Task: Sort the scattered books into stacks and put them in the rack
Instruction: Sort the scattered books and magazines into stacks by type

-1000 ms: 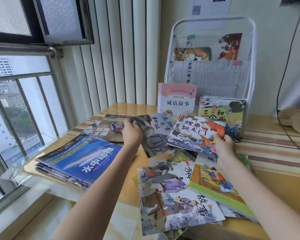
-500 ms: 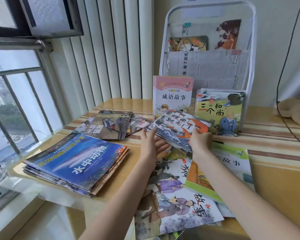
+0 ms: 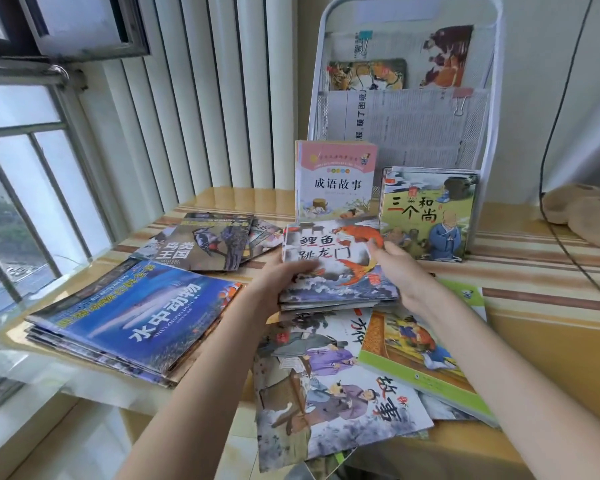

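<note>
The table (image 3: pixel 534 268) carries everything, with the white rack (image 3: pixel 492 109) standing at twelve o'clock, already holding papers up top and two upright books at its foot. At nine o'clock lies a squared stack of large blue magazines (image 3: pixel 132 317): thin, glossy and floppy, likely to slide off one another, so best lifted from under both long edges. At six o'clock loose picture books (image 3: pixel 329 375) overlap in a fan, light and bendy, easily creased at corners. In the centre sits the small stack topped by the carp book (image 3: pixel 333 265), a modest bundle, slippery between covers. The left hand (image 3: pixel 281 275) curls round its left edge, fingers underneath, thumb on the cover; the right hand (image 3: pixel 395 268) grips the right edge, fingertips on top. Squeezing both sides evenly should keep it aligned.
</note>
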